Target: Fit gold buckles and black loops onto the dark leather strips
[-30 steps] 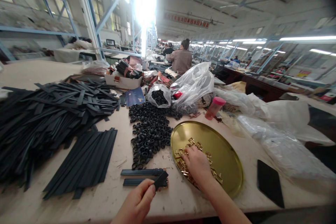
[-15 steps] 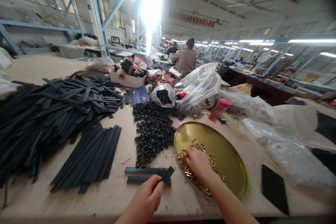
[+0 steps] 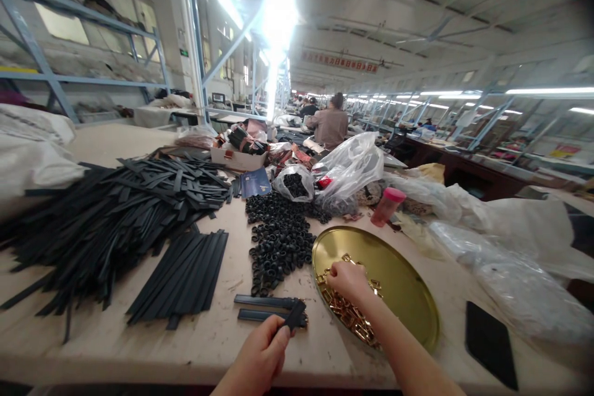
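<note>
Between the thumb and fingers of my left hand [image 3: 263,348] is a short black strap [image 3: 296,315], slanting up to the right. Just beyond it two black straps with gold buckles at their right ends, such as the upper strap [image 3: 260,302], lie on the table. My right hand [image 3: 349,281] is closed over the gold buckles [image 3: 361,326] heaped in a round gold tray [image 3: 411,288]. Its fingertips are hidden, so I cannot make out what they hold. Left of the tray spreads a pile of small black loops [image 3: 281,247].
Flat black strips [image 3: 185,278] lie in a row at left, before a large tangled heap of strips [image 3: 139,216]. A pink-lidded jar [image 3: 387,207] and clear plastic bags [image 3: 350,167] stand behind the tray. A dark phone-like slab [image 3: 489,343] lies at right. A person [image 3: 330,124] sits farther off.
The view has turned slightly, so the table items appear shifted right. My right hand stays at the buckles, its fingers more curled. My left hand still holds the strap, now nearer the lying straps.
</note>
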Available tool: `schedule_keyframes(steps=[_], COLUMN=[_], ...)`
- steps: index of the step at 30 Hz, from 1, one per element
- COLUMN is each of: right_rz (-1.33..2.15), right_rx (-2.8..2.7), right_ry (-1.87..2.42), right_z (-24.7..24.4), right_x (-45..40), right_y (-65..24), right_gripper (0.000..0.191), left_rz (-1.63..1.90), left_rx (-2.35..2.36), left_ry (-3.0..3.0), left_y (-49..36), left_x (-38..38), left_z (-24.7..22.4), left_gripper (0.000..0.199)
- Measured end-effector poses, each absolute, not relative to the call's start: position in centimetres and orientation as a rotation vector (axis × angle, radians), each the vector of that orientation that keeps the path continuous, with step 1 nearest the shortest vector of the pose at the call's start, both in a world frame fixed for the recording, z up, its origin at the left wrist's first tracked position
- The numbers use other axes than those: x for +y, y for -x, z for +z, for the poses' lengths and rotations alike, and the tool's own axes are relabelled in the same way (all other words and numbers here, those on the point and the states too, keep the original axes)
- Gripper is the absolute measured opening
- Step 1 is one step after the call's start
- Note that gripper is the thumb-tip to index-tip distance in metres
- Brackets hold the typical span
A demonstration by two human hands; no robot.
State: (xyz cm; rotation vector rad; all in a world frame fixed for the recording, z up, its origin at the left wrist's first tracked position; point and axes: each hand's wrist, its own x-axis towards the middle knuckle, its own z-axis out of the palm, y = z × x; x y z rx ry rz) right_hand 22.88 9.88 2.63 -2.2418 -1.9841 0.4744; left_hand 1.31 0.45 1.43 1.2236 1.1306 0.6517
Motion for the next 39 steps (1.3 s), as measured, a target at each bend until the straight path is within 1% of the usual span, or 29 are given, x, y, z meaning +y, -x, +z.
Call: schedule_keyframes(steps=[2, 5, 7, 11, 14, 18, 21, 22, 28, 31, 34, 39], right_rz=[0.62, 0.943, 1.191, 1.759, 1.963, 1.93, 1.892, 1.886, 1.704, 1.713, 1.702, 1.547], right_rx=[-1.967, -1.968, -1.918, -1.464, -1.229, -1.077, -0.881, -0.813, -0.496, -0.369, -0.346, -0.492], right_ry=[2.1, 1.84, 1.646, 1.189, 1.011, 1.002, 1.04, 1.048, 1.037, 0.992, 0.99, 1.097], right_z=[3.5, 4.4, 4.6, 4.1, 3.6, 3.0, 2.4, 2.2, 1.3, 0.5, -0.6, -1.7], right_x=[8.6, 5.7, 3.8, 1.0, 0.0, -0.9, -1.1, -1.1, -0.3, -0.4, -1.0, -2.1], right_y=[-22.2, -20.4, -19.2, -17.8, -17.5, -16.5, -15.7, -15.6, -15.4, -14.6, -13.4, -12.6], right_gripper=[0.02, 0.024, 0.026, 0.027, 0.022, 0.021, 0.032, 0.033, 0.023, 0.025, 0.028, 0.026], left_rz=[0.696, 0.749, 0.725, 0.669, 0.697, 0.691, 0.657, 0.658, 0.612, 0.585, 0.595, 0.575], left_rx=[1.147, 1.155, 1.151, 1.15, 1.157, 1.204, 1.231, 1.237, 1.228, 1.186, 1.12, 1.072], left_ry=[-1.233, -1.228, -1.233, -1.277, -1.348, -1.515, -1.585, -1.598, -1.559, -1.521, -1.515, -1.388], left_y=[-1.4, -1.7, -1.9, -1.5, -1.0, -0.7, -0.6, -0.5, 0.3, 0.2, 0.0, -0.4], left_x=[0.8, 1.6, 2.0, 1.7, 1.0, 0.5, 0.3, 0.2, -0.7, -0.9, -0.8, -0.8], left_z=[1.4, 1.6, 1.9, 2.4, 3.0, 3.7, 3.8, 3.8, 2.2, 1.7, 1.8, 1.6], left_gripper=[0.031, 0.031, 0.032, 0.023, 0.017, 0.014, 0.016, 0.018, 0.028, 0.029, 0.029, 0.018])
